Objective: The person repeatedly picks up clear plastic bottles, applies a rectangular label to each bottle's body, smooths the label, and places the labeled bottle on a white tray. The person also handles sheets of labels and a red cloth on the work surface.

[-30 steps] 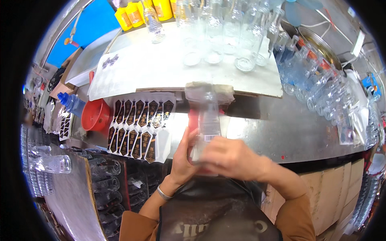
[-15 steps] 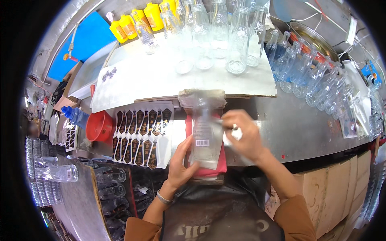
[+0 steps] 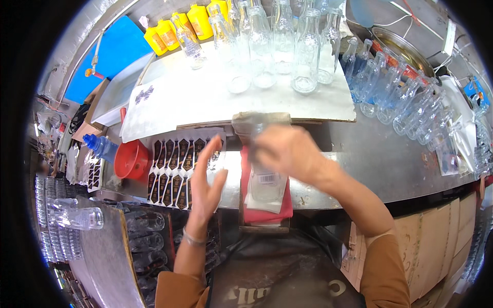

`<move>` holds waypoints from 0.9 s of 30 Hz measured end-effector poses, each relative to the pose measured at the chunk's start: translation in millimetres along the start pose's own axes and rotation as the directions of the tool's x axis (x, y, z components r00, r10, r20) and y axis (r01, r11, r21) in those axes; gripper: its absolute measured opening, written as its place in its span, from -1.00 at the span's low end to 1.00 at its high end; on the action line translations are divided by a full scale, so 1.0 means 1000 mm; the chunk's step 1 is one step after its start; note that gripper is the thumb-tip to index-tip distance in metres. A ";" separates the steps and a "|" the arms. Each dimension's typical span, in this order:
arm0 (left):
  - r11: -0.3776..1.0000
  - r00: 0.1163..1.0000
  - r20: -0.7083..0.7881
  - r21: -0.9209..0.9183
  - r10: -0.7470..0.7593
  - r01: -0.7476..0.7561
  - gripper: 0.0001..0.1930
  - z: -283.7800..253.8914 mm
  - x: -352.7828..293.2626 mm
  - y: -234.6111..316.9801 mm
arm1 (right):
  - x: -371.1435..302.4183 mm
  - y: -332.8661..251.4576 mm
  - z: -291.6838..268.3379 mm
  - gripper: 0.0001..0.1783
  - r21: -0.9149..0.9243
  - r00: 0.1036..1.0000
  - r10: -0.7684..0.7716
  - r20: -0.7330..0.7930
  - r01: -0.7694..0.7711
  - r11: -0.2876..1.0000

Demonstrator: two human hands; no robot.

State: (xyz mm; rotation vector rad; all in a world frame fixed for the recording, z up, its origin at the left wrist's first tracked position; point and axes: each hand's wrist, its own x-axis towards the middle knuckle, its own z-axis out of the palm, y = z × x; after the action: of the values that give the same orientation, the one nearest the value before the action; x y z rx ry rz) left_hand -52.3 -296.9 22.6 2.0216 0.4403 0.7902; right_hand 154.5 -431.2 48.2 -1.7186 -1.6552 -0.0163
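Observation:
A clear glass bottle [image 3: 268,191] lies on a cradle padded with pink cloth [image 3: 287,205] and white sheets, its neck pointing away from me. A label with a barcode [image 3: 266,178] shows on its upper side. My right hand [image 3: 291,153] is closed over the upper part of the bottle, blurred by motion. Something dark shows at its fingertips, too smeared to name. Left of the bottle, my left hand [image 3: 206,187] is raised with fingers apart and holds nothing. It covers the right part of a sheet of dark stickers [image 3: 172,172].
Several clear bottles [image 3: 307,56] stand on a white-covered board [image 3: 200,97] at the back, beside yellow bottles [image 3: 199,21]. More glass bottles [image 3: 400,105] stand in rows at right. A red container [image 3: 132,160] sits at left, and cardboard boxes [image 3: 411,246] stand below the table's right side.
My left hand has let go of the bottle's left side and moved left over the sticker sheet, fingers spreading. My right hand has moved left onto the bottle's upper part.

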 end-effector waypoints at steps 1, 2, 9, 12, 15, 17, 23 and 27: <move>1.000 1.000 -0.012 0.024 0.004 -0.004 -0.41 0.002 0.022 0.013 | 0.010 0.001 -0.011 -0.82 -0.044 0.989 0.090 -0.117 -0.095 0.994; 0.997 0.999 0.037 0.068 -0.036 0.034 -0.49 0.007 0.043 0.016 | 0.015 -0.002 -0.024 -0.91 -0.141 0.960 0.088 -0.265 -0.129 0.982; 0.856 0.977 0.182 0.516 -0.110 0.001 -0.30 0.060 0.121 -0.004 | -0.103 -0.060 -0.012 -0.78 0.501 0.954 -0.132 0.269 -0.021 0.865; 0.909 0.997 -0.029 0.413 0.066 -0.048 -0.33 0.059 0.090 0.006 | -0.117 -0.060 -0.018 -0.80 0.561 0.976 0.005 0.216 -0.129 0.817; 0.959 0.979 -0.046 -0.216 -0.199 0.185 -0.44 0.050 0.037 0.050 | -0.134 -0.055 -0.021 -0.85 0.652 0.923 0.340 0.180 -0.371 0.661; 0.865 0.981 -0.062 -0.483 -0.186 0.134 -0.48 0.039 0.013 0.079 | -0.140 -0.047 -0.020 -0.87 0.735 0.886 0.445 0.129 -0.387 0.557; 0.999 0.798 -0.602 -0.053 -0.024 -0.009 -0.55 -0.111 -0.015 0.185 | -0.130 -0.049 -0.009 -0.89 0.841 0.890 0.452 0.056 -0.286 0.459; 0.860 0.587 -0.702 0.511 0.403 0.021 -0.60 -0.232 -0.040 0.208 | -0.123 -0.055 0.000 -0.88 0.880 0.896 0.445 0.019 -0.226 0.419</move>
State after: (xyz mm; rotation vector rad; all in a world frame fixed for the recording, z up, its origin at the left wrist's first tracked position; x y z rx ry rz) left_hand -238.4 -289.2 275.7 2.0634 1.0066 1.9230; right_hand 86.1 -542.9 15.7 -1.1147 -0.8128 0.7051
